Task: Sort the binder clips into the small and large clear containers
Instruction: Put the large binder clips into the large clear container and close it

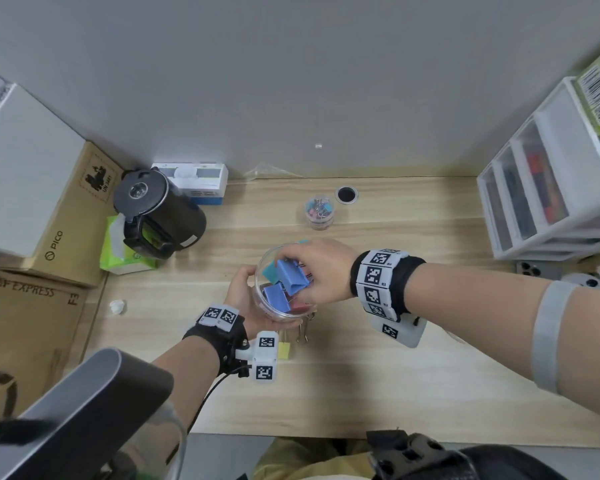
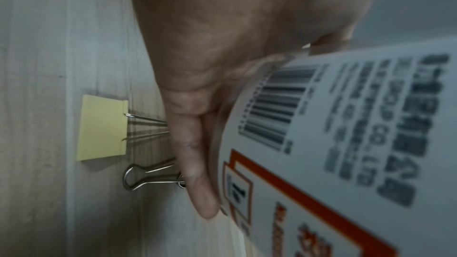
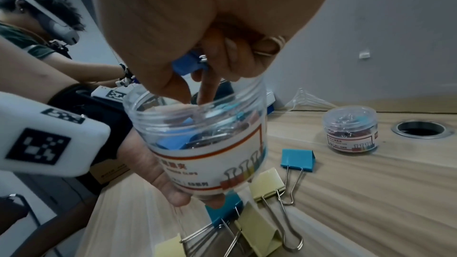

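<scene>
Fingers of the right hand (image 1: 321, 268) pinch a blue binder clip (image 1: 293, 276) right at the mouth of the large clear container (image 1: 274, 308); in the head view the clip's long folded edge runs from upper left to lower right, its body tilted down into the opening; its wire handles are hidden under the fingers. The left hand (image 1: 245, 296) cups that container from below and behind, fingers and thumb curled round its labelled wall (image 2: 346, 144), holding it tilted off the desk (image 1: 378, 375) with its mouth toward the right hand; blue, teal and red clips already lie inside. In the right wrist view a thumb and fingertip reach just inside the rim (image 3: 195, 105), the blue clip (image 3: 188, 63) tucked against the palm above.

Beneath the container several large clips lie loose on the desk: yellow ones (image 3: 267, 185) and a teal one (image 3: 298, 160) with their wire handles pointing toward the near edge; one yellow clip (image 2: 102, 128) lies flat just beside the left hand's little finger (image 2: 195, 173).

Farther back, well apart, the small clear container (image 1: 319, 211) stands upright, filled with small coloured clips, near a round cable hole (image 1: 346, 194).
</scene>
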A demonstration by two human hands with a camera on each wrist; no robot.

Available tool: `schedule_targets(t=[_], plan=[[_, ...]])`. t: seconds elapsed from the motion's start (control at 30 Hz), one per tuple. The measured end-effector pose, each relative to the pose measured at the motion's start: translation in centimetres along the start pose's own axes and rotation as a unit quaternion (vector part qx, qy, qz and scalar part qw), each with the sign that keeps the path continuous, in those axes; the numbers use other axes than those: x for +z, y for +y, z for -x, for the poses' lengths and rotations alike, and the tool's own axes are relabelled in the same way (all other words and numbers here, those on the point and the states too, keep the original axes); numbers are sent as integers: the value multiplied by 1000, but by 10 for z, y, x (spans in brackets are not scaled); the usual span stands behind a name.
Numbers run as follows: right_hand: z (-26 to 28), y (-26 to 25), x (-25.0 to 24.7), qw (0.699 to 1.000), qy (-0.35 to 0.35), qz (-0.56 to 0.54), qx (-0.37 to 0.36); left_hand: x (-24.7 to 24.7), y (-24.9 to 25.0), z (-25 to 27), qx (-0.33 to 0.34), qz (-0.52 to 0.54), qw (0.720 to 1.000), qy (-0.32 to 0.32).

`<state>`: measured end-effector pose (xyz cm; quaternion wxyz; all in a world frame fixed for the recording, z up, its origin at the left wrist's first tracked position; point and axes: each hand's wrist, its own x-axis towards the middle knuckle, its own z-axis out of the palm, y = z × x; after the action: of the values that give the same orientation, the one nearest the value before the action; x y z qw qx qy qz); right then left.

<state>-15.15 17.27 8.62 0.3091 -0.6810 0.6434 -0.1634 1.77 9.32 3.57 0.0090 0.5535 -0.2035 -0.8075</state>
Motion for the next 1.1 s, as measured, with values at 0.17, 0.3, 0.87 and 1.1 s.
schedule_targets(t=[0.17,0.3,0.87,1.1], plan=[[-7,1,-1,999,-2,-32,35,2,3,2,5,15,1000,-4],[-6,-5,1,996,-10,14,85,0,4,1,3,33,999,-5],[-20,0,7,972,188,57,132,-31,-1,-1,-6,88,996,5],[-42,55,29,963,71,19,259,-73,-6,-5,-13,131,991,6]])
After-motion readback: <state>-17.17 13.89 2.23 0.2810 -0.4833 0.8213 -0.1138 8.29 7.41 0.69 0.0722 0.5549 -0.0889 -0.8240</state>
